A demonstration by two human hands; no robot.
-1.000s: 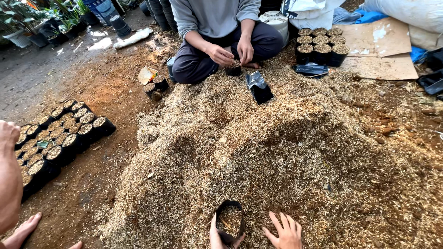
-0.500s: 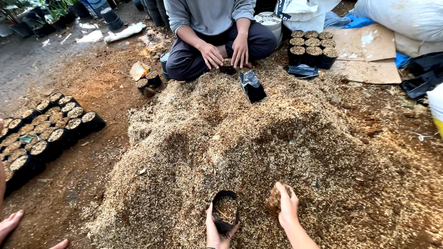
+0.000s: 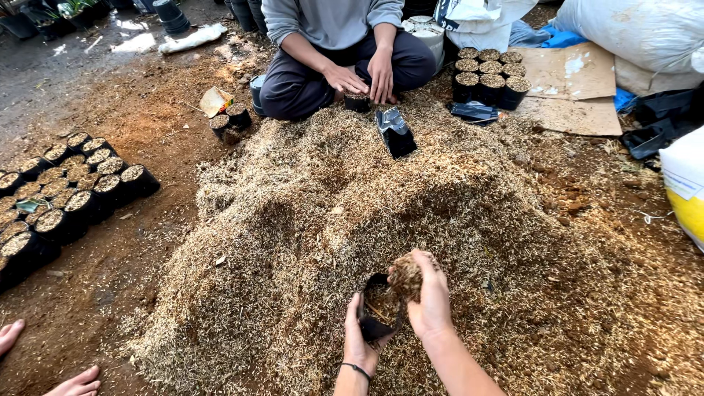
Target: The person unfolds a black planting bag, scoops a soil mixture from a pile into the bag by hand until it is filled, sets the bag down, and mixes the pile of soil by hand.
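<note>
- the big heap of sawdust-like mix [image 3: 381, 220] sprawls over the bare dirt ground [image 3: 117, 293]; it is the largest thing here, with plenty of mix left to draw from.
- white sacks [image 3: 638, 37] and flattened cardboard [image 3: 579, 81] lie at the far right edge of the ground, beyond the heap.
- a co-worker [image 3: 330, 44] sits cross-legged at the far edge of the heap, both hands pressed on a small pot in front of the knees.
- at the left edge of the ground stands a block of filled black bags [image 3: 66, 198], packed side by side and topped with mix; that much looks done.
- a smaller cluster of filled pots [image 3: 488, 73] stands at the far side, just beside the cardboard.
- an empty flat black bag [image 3: 396, 132] lies on the far slope of the heap, unfilled, so i would say there is work left.
- the black grow bag [image 3: 378, 312] in hand sits at the near edge of the heap, mouth open, partly filled as far as i can see.
- the left hand [image 3: 359, 341] is closed round the bag's near side, holding it upright and open.
- the right hand [image 3: 429, 293] is cupped tight around a clump of mix [image 3: 407, 277], held right over the bag's mouth.
- i judge this bag to be midway through filling, not yet level with its rim.
</note>
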